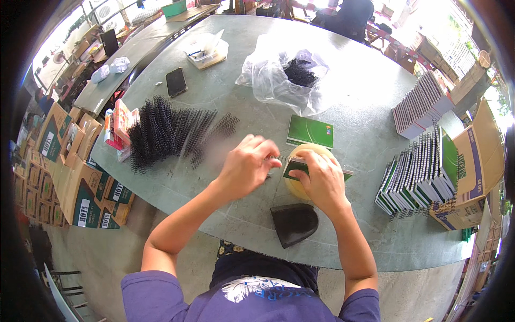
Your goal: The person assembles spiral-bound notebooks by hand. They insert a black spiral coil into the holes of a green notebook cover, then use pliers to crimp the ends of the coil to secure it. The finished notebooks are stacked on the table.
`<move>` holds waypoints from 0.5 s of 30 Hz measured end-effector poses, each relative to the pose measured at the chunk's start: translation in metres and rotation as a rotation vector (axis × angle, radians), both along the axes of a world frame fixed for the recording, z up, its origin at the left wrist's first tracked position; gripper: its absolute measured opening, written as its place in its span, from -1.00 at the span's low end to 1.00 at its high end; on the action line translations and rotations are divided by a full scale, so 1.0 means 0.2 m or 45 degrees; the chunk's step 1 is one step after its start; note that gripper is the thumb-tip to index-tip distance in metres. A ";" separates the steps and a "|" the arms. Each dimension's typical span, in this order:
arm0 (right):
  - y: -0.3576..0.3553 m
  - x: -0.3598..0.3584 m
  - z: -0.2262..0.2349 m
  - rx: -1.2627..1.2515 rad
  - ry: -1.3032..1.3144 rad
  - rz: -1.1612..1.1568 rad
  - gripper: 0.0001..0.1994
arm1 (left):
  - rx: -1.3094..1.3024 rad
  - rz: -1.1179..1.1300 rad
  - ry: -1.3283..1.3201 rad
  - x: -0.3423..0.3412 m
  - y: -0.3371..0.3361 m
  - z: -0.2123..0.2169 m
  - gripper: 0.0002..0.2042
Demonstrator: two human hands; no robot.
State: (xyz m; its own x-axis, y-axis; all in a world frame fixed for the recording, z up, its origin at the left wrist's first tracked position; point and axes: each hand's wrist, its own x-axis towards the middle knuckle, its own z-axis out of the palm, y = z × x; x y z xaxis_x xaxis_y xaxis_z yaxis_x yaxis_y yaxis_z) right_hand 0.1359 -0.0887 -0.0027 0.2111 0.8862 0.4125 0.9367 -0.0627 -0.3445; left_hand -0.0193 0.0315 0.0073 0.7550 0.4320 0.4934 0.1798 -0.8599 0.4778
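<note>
My right hand (324, 180) is closed round a green-covered notebook (295, 167), held above a round yellowish block (294, 186). The fingers and thumb hide much of the notebook. To its left, my left hand (248, 165) pinches a dark spiral coil (276, 159) at the notebook's edge; part of the coil is hidden by the fingers. Another green notebook (310, 132) lies flat just beyond the block. Close to the table's near edge lies a black, round-ended pad (293, 224). Left of my left hand spreads a heap of loose black spiral coils (166, 131).
Bound notebooks (416, 177) stand in a row at right, beside an opened carton (477, 161); another notebook stack (421, 107) is behind. A plastic bag (268, 86) of coils, a phone (176, 82) and a plastic tub (206, 51) sit farther back. Cartons (96, 201) stand beyond the left edge.
</note>
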 end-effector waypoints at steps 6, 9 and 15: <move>-0.05 0.03 0.04 -0.278 -0.068 -0.092 -0.82 | 0.143 -0.085 0.149 0.06 0.01 -0.01 -0.82; -0.05 0.05 0.03 -0.194 -0.074 -0.083 -0.84 | 0.773 0.138 -0.153 0.12 -0.15 -0.02 -0.76; -0.18 0.23 -0.02 0.032 0.818 -0.033 -0.80 | -0.499 -0.426 0.519 0.04 -0.41 -0.29 -0.66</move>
State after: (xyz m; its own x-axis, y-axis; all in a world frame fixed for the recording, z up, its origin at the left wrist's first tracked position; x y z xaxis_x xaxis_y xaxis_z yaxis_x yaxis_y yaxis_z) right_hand 0.1823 -0.1257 -0.0063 0.4441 0.8692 0.2172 0.5412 -0.0671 -0.8382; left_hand -0.0106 -0.0506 -0.0516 0.9729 0.2309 -0.0068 0.1657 -0.6770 0.7171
